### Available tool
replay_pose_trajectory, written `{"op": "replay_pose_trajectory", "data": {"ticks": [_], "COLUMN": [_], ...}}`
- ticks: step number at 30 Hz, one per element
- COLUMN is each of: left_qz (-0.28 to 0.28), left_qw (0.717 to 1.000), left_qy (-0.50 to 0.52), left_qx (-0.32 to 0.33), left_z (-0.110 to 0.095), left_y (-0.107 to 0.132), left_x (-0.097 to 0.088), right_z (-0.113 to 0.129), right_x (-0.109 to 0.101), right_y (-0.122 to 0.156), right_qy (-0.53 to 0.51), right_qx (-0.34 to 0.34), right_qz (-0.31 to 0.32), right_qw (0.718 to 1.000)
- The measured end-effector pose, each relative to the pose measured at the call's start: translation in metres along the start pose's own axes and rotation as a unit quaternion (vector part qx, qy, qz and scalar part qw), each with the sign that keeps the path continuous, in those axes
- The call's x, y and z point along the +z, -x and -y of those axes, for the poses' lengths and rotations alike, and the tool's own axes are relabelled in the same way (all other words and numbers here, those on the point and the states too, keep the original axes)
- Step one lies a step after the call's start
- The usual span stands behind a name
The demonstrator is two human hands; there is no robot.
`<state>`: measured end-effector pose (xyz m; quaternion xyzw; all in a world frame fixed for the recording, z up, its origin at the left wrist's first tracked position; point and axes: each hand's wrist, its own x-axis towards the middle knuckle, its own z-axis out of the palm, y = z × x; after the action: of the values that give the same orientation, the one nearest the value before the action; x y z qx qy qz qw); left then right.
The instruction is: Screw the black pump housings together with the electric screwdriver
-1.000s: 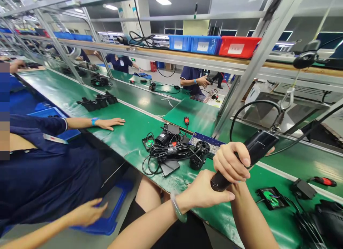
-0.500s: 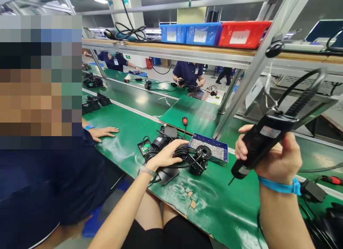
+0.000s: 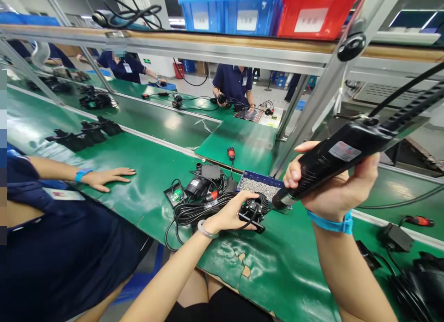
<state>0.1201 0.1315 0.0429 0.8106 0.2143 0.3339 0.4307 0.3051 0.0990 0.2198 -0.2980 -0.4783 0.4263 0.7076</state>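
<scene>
Black power screwdriver (image 3: 335, 159), right hand (image 3: 326, 195) curled round it, slants down-left, nose just right of the motor (image 3: 258, 209). Left hand (image 3: 227, 215) is nearer, pinching that motor near-side of the blue tray (image 3: 261, 178).

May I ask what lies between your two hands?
The head view shows the ribbed black part, held by the left hand, and the lower end of the black tool.

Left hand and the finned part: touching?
Touching. The head view shows the left hand gripping the finned part, its fingers along the far side and its thumb along the near side.
</scene>
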Motion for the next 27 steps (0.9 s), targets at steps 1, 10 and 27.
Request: {"op": "replay_pose_trajectory", "data": {"ticks": [1,10,27], "left_qz": [-0.003,0.008,0.013], "left_qw": [1.000,1.000,1.000], "left_qy": [-0.007,-0.009,0.000], "left_qx": [0.001,0.002,-0.025], "left_z": [0.001,0.005,0.004], "left_y": [0.000,0.001,0.000], "left_x": [0.001,0.007,0.007], "right_z": [-0.001,0.003,-0.002], "right_x": [0.001,0.007,0.013], "right_y": [0.000,-0.001,0.002], "right_qy": [0.002,0.017,-0.008], "right_qx": [0.003,0.005,0.044], "right_qz": [0.004,0.039,0.098], "right_qw": [1.000,0.999,0.994]}}
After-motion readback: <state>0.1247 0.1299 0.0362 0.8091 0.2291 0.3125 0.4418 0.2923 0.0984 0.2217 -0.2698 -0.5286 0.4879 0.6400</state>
